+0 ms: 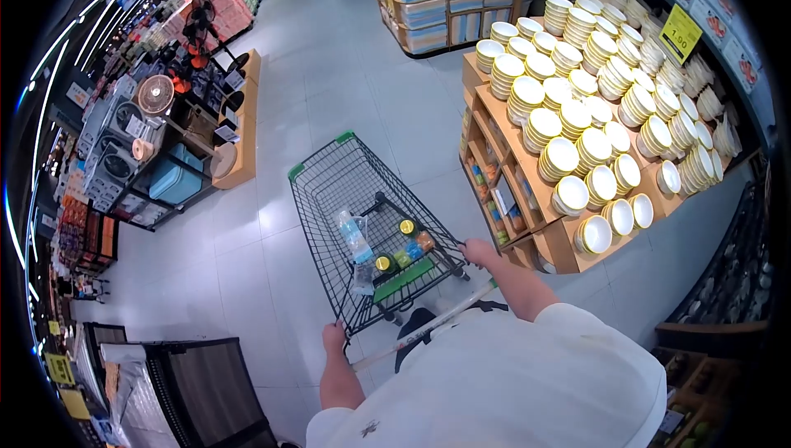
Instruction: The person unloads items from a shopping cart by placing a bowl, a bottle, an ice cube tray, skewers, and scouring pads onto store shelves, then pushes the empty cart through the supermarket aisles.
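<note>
A dark wire shopping cart (323, 215) with green corner pieces stands in front of me. My left hand (334, 336) is closed on the rim at its near left corner. At the near right corner, my right hand (478, 253) grips the rim too. Inside the basket lie a clear bottle with a pale blue label (354, 239) and a crumpled clear plastic bag (362, 278). Two yellow-lidded containers, one farther back (407, 227) and one nearer (383, 264), sit by some small colourful packs (407, 253). The cart's handle bar (449, 314) runs close to my body.
To the right, a wooden display stand (544, 242) bears many stacked white bowls (560, 155) under a yellow price sign (680, 33). Folded towels (424, 11) fill a shelf ahead. Fans (156, 95) stand on the left, and a dark panelled unit (210, 390) is at near left.
</note>
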Demonstrator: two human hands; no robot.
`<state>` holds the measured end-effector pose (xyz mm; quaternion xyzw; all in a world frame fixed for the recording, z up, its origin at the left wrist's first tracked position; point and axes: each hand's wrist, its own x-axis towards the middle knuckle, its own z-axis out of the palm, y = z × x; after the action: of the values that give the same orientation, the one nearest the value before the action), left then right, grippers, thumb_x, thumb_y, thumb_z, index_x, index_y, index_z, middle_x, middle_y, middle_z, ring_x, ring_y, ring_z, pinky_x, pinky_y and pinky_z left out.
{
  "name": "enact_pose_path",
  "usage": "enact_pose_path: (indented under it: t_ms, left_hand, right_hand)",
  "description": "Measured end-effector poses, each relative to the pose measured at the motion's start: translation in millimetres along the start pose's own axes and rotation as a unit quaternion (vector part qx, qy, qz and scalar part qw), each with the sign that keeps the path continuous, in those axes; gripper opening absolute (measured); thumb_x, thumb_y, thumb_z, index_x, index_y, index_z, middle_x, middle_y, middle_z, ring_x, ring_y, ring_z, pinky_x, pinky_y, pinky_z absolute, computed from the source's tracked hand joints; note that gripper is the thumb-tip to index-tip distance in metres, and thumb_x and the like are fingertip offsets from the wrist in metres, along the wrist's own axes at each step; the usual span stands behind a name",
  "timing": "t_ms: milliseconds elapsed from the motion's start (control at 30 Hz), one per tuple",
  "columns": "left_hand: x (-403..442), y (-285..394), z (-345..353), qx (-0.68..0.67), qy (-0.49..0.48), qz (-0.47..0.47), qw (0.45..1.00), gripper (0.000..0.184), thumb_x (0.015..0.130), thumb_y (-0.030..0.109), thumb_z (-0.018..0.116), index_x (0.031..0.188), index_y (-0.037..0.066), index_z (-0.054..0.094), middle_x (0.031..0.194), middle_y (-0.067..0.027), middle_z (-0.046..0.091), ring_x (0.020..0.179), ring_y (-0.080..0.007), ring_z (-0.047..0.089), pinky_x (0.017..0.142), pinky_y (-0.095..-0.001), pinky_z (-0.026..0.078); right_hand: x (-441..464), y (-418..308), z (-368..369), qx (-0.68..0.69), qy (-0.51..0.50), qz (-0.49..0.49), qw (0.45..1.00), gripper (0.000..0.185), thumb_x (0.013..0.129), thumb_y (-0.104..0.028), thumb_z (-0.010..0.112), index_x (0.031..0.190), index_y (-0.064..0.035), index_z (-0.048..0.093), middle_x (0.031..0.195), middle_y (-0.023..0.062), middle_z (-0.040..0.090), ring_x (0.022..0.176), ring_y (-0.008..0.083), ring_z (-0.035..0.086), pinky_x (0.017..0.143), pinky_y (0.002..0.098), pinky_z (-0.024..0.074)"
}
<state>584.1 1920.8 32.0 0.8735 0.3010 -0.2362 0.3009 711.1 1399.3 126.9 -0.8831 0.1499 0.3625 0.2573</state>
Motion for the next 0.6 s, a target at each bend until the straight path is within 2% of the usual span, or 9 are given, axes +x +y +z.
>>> enact_pose_path:
  t_ms: [267,433,600]
  left_hand:
    - [77,21,-29,0.036,-0.043,0.052,0.997,0.049,0.096,0.041,0.052,0.095,-0.003,0.072,0.091,-0.0276,0.069,0.091,-0.0449,0.066,0.083,-0.0521,0.050]
    - [121,40,-58,0.082,-0.065,0.078,0.991,0.048,0.095,0.042,0.053,0.098,-0.002,0.073,0.095,-0.0280,0.069,0.095,-0.0443,0.066,0.085,-0.0515,0.050]
    - [157,49,-71,0.107,-0.052,0.150,0.982,0.047,0.095,0.040,0.053,0.095,-0.003,0.072,0.092,-0.0280,0.069,0.093,-0.0449,0.065,0.082,-0.0517,0.050]
  right_hand:
    - [0,-15,15,0.033,0.041,0.040,0.998,0.046,0.103,-0.039,0.046,0.100,0.0029,0.064,0.085,0.0150,0.069,0.065,0.0271,0.068,0.057,0.0385,0.0579]
    - [-5,-31,36,0.089,0.069,0.078,0.991,0.046,0.102,-0.040,0.047,0.099,0.0021,0.064,0.082,0.0148,0.068,0.062,0.0267,0.067,0.056,0.0380,0.0576]
    - [-20,-43,53,0.135,0.076,0.115,0.981,0.046,0.102,-0.041,0.047,0.097,0.0012,0.065,0.079,0.0147,0.067,0.062,0.0263,0.067,0.055,0.0376,0.0576]
